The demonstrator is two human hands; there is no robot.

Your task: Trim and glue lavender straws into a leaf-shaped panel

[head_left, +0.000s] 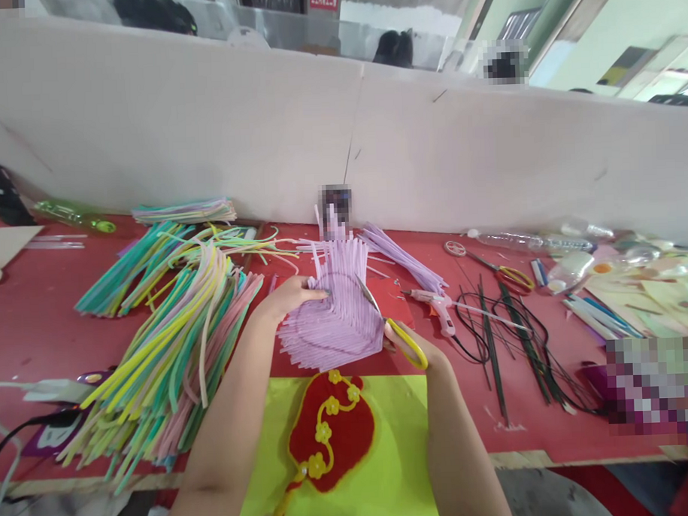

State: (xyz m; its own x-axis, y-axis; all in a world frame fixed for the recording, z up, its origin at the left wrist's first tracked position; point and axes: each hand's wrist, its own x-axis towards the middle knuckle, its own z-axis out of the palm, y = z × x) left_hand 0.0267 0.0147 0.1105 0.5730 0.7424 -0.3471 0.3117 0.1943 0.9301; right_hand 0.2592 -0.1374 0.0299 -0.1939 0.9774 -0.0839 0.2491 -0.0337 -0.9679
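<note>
A lilac sheet made of pipe cleaners laid side by side [335,330] is in front of me, with a dark curved outline drawn on it. My left hand [296,296] grips its left edge, thumb on top. In my right hand [406,338] are scissors with yellow handles [406,344]; their blades point up and left at the sheet's right side. Nearer to me, a red gourd-shaped piece [350,438] with yellow flowers and a yellow cord lies on a yellow-green sheet [401,452].
Bundles of coloured pipe cleaners [177,339] cover the left of the red table [35,299]. On the right are a pink glue gun [440,306], a second pair of scissors [514,277], dark stems [494,350] and plastic bottles [529,242]. A white partition [204,120] rises behind.
</note>
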